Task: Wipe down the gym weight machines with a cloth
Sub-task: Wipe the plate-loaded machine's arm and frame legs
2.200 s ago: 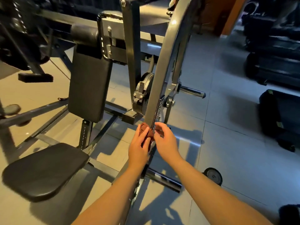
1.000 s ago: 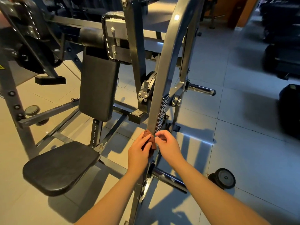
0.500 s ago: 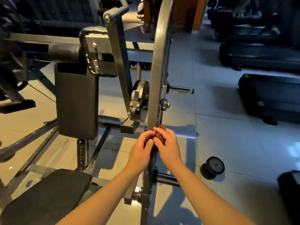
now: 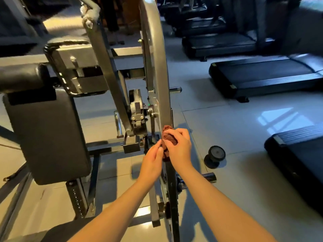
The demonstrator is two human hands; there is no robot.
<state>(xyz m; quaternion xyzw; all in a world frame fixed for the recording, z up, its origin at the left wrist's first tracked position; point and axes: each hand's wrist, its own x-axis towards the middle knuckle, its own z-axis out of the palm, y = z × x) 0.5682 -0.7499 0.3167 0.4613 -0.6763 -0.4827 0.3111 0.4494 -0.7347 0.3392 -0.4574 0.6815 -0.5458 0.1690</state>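
Observation:
A grey steel weight machine fills the left and centre, its curved lever arm (image 4: pixel 158 70) running from the top down between my hands. A small brown cloth (image 4: pixel 167 139) is bunched against that arm at mid height. My right hand (image 4: pixel 180 147) grips the cloth from the right, fingers curled over it. On the left side of the arm, my left hand (image 4: pixel 152 160) pinches the cloth's lower part against the metal.
A black back pad (image 4: pixel 50 133) hangs at the left, with the seat's edge (image 4: pixel 57 233) below. A weight peg (image 4: pixel 175 89) sticks out to the right of the arm. A small dumbbell (image 4: pixel 215 156) lies on the tiled floor. Treadmills (image 4: pixel 262 75) stand at the right.
My view has swung closer and to the machine's right side. Both hands have slid the cloth slightly up the lever arm and still hold it.

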